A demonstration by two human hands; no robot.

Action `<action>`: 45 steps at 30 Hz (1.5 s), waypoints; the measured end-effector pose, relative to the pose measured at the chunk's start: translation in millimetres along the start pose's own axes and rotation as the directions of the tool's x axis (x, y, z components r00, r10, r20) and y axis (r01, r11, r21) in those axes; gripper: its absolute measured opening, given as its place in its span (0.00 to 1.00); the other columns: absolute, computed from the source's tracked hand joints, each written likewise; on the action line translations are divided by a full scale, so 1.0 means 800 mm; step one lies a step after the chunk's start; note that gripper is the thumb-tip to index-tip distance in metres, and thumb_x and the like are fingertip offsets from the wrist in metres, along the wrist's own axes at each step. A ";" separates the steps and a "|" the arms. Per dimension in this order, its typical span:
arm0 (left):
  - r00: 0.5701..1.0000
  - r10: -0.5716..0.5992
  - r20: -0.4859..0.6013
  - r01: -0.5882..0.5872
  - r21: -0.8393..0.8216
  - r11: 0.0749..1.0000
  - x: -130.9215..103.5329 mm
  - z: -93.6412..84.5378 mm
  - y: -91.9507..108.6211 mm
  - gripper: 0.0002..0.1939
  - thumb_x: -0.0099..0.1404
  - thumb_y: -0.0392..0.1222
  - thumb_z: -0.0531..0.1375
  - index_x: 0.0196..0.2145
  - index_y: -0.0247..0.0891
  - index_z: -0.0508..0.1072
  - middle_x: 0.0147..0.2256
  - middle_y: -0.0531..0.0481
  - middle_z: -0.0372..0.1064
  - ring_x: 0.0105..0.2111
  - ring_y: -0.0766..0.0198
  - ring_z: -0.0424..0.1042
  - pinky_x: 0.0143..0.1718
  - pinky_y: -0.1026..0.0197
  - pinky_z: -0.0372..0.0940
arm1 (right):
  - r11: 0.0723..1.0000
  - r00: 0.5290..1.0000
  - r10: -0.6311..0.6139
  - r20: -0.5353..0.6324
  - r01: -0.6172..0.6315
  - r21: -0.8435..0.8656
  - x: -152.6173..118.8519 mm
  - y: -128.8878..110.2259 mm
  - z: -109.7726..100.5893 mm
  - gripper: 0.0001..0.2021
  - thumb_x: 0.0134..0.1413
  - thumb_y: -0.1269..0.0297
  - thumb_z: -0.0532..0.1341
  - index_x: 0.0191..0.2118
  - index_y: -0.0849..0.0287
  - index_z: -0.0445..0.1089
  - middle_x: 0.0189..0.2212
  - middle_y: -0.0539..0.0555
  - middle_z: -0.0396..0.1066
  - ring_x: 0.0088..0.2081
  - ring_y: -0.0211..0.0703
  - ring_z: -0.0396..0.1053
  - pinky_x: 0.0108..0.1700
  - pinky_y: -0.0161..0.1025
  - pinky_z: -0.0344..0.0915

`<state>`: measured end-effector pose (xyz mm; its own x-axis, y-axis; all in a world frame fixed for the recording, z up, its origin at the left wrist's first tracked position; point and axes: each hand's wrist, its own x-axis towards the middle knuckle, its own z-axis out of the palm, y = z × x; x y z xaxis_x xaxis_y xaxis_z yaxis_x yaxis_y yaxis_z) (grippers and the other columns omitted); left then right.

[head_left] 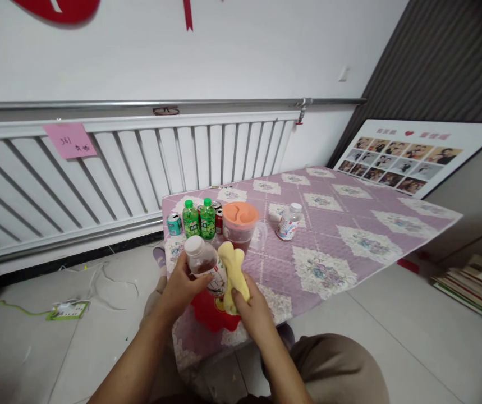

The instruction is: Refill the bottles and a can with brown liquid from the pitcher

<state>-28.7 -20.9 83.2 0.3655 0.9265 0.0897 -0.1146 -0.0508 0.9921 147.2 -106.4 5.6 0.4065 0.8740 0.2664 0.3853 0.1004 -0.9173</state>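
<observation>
My left hand [184, 289] is closed round a clear plastic bottle [205, 262] with a white cap and a printed label, tilted above the table's near end. In my right hand [254, 306] is a folded yellow cloth [235, 275], its upper part touching or very close to the bottle's side. Below both hands lies a red scalloped mat [212, 318], partly covered by them. Just behind stands a clear pitcher [241, 227] with an orange lid. A second white-capped bottle [289, 222] stands upright to the right.
Left of the pitcher stand two green-capped bottles [191, 220], a teal can [174, 224] and red cans [219, 220]. A purple flowered cloth [261, 264] covers the table. The radiator [139, 163] runs behind it. A photo board [409, 154] leans at the far right; a power strip [67, 310] lies on the floor.
</observation>
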 end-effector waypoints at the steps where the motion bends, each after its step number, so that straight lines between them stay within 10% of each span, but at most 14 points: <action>1: 1.000 0.004 -0.019 -0.004 0.002 1.000 0.000 0.003 -0.001 0.34 0.52 0.45 0.74 0.54 0.38 0.67 0.48 0.42 0.78 0.47 0.49 0.79 0.50 0.49 0.74 | 1.000 0.999 -0.006 -0.052 0.006 -0.011 -0.004 0.005 0.005 0.26 0.59 0.63 0.57 0.63 0.57 0.70 0.57 0.60 0.77 0.57 0.55 0.75 0.60 0.53 0.71; 12: 0.971 0.002 -0.238 0.023 0.101 0.995 0.001 0.024 -0.026 0.32 0.48 0.45 0.71 0.49 0.40 0.64 0.46 0.44 0.77 0.43 0.53 0.80 0.46 0.53 0.75 | 0.953 0.937 -0.293 -0.190 0.268 -0.144 -0.038 -0.022 0.049 0.30 0.62 0.70 0.58 0.70 0.51 0.64 0.71 0.60 0.60 0.72 0.56 0.58 0.69 0.59 0.63; 27: 0.996 -0.082 -0.020 0.084 0.188 0.979 -0.013 -0.001 -0.092 0.36 0.57 0.53 0.67 0.59 0.39 0.65 0.60 0.37 0.71 0.60 0.45 0.72 0.63 0.44 0.66 | 0.997 0.980 0.060 -0.191 -0.050 0.055 -0.007 0.016 0.046 0.29 0.53 0.69 0.60 0.63 0.56 0.72 0.64 0.60 0.71 0.65 0.53 0.69 0.68 0.51 0.64; 45: 0.996 0.030 -0.082 -0.005 0.291 0.957 -0.005 -0.008 -0.127 0.37 0.52 0.47 0.72 0.57 0.40 0.67 0.56 0.38 0.72 0.55 0.44 0.75 0.59 0.42 0.69 | 0.994 0.989 0.012 -0.146 -0.027 -0.104 -0.019 0.001 0.043 0.29 0.58 0.65 0.60 0.66 0.58 0.68 0.63 0.63 0.71 0.63 0.57 0.70 0.65 0.55 0.67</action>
<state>-24.5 -17.0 -18.4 0.2846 0.9520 0.1124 0.1570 -0.1619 0.9742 112.7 -102.8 -8.9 0.5276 0.7963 0.2959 0.4579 0.0268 -0.8886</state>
